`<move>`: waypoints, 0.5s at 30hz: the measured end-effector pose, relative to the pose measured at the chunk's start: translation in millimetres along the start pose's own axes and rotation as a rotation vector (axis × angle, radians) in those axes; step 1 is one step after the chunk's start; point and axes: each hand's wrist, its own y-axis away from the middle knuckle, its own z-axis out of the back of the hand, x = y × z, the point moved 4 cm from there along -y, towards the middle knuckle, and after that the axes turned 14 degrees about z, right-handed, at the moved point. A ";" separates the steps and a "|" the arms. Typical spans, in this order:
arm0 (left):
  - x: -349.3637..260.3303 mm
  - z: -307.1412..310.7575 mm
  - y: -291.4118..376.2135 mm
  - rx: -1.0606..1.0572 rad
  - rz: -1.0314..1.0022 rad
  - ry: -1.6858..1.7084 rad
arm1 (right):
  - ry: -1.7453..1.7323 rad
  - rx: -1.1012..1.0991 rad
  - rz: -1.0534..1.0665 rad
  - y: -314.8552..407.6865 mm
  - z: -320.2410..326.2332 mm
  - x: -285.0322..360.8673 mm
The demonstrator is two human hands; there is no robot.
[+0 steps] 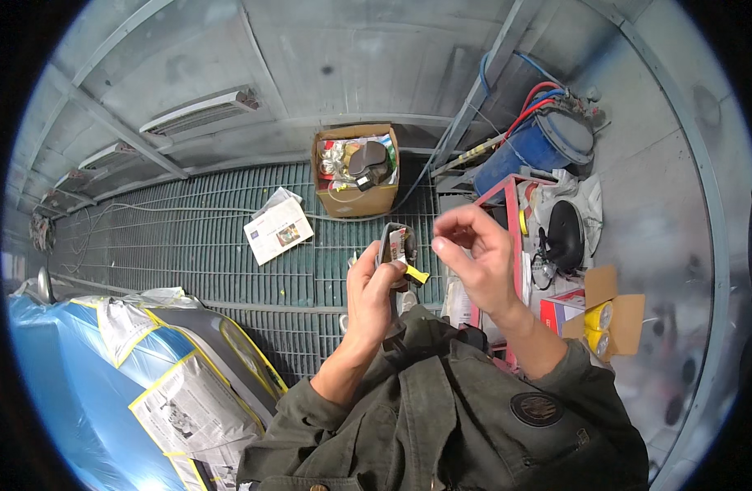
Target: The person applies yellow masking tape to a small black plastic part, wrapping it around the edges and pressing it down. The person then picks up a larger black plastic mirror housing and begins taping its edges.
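Observation:
My left hand (371, 296) grips a small dark part with a grey rim (385, 240), held upright in front of my chest. Scraps of printed paper (398, 243) cover its face, and a strip of yellow masking tape (417, 274) juts from its lower right side. To the right, apart from the part, is my right hand (477, 258). Its fingers are curled with a gap between thumb and forefinger, and nothing shows in them. What my left palm covers is hidden.
A cardboard box (354, 201) and newspaper (279, 233) lie on the floor grating (198, 245). At left stands a vehicle masked with blue film (62, 368). A red-framed stand (516, 245) at right carries a black mirror (565, 233); behind it leans a blue drum (511, 156) with hoses.

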 end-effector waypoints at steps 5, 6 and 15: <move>-2.6 -1.9 2.1 0.024 0.011 0.013 | 0.350 0.204 0.356 11.8 -0.6 21.1; -3.3 -3.3 2.1 0.021 -0.011 -0.026 | 0.395 0.241 0.368 11.4 -1.6 21.6; 11.9 9.6 -11.4 -0.158 0.064 -0.082 | 0.218 0.085 0.213 43.6 20.8 0.8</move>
